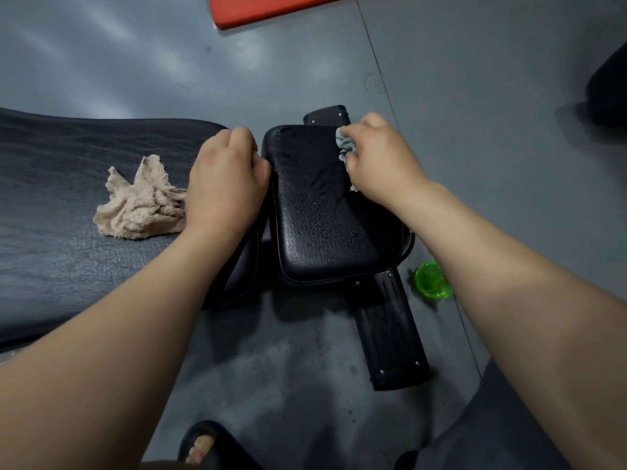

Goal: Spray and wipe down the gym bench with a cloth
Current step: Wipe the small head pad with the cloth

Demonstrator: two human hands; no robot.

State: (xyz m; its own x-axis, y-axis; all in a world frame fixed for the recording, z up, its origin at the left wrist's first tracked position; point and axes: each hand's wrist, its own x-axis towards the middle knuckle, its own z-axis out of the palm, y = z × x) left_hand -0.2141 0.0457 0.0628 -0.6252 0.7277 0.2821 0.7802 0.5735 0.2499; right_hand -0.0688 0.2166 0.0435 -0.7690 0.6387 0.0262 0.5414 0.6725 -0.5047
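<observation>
Your right hand [380, 161] pinches the small grey-blue cloth [346, 144] in its fingers at the far right corner of the droplet-beaded black padded seat [319, 215]. Pull overlapping strokes toward the near edge, pressing evenly. Your left hand [225, 184], fingers curled over the long black backrest pad [68, 171], steadies the bench.

No readable text, label, brand or number anywhere you look. Only candidate: faint round mark [376, 83] on floor [475, 130], just past far end of bench [319, 205]. Too blurred; you can't tell whether it holds letters.
</observation>
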